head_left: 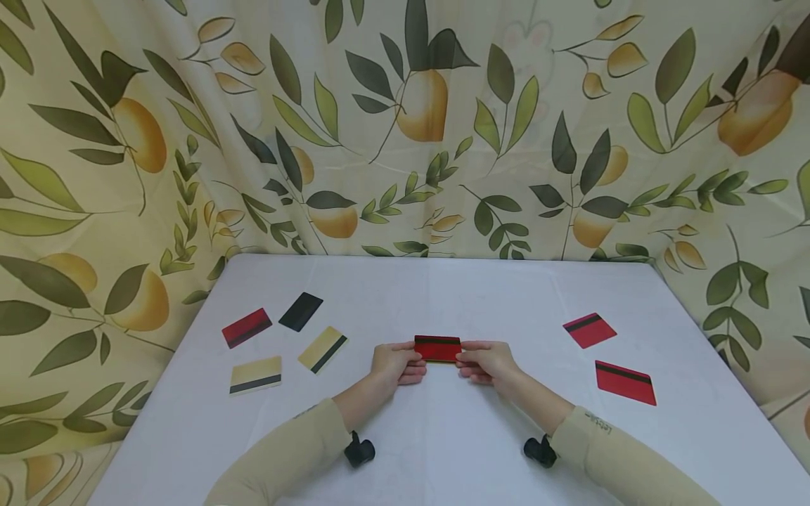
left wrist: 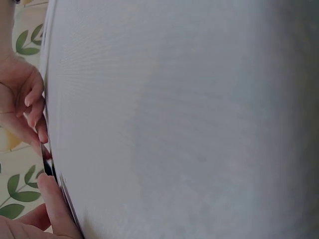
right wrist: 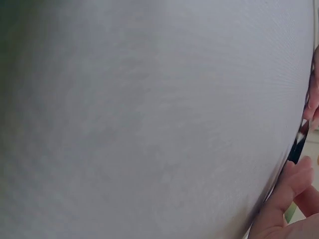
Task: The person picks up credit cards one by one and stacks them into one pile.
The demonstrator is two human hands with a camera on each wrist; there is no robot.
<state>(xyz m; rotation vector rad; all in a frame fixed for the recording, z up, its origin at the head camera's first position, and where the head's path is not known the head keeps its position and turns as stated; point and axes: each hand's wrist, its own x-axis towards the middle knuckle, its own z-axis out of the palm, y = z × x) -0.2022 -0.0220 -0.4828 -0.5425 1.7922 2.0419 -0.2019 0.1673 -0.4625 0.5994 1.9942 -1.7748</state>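
At the middle of the table both hands hold a red card [head_left: 438,348] with a dark stripe along its far edge. A thin yellowish edge shows beneath its near side. My left hand [head_left: 394,363] pinches the card's left end, and my right hand [head_left: 492,362] pinches its right end. In the left wrist view, fingers of the left hand [left wrist: 52,211] and the opposite right hand [left wrist: 22,94] meet a thin dark edge. The right wrist view has the right hand [right wrist: 286,199] at the lower right corner, with the card seen almost edge-on.
Left on the white table [head_left: 430,436] lie a red card [head_left: 247,327], a black card [head_left: 300,312], and two gold cards, one nearer [head_left: 256,375] and one farther right [head_left: 323,349]. Right lie two red cards, one farther [head_left: 590,330] and one nearer [head_left: 626,383]. A patterned curtain [head_left: 380,176] hangs behind.
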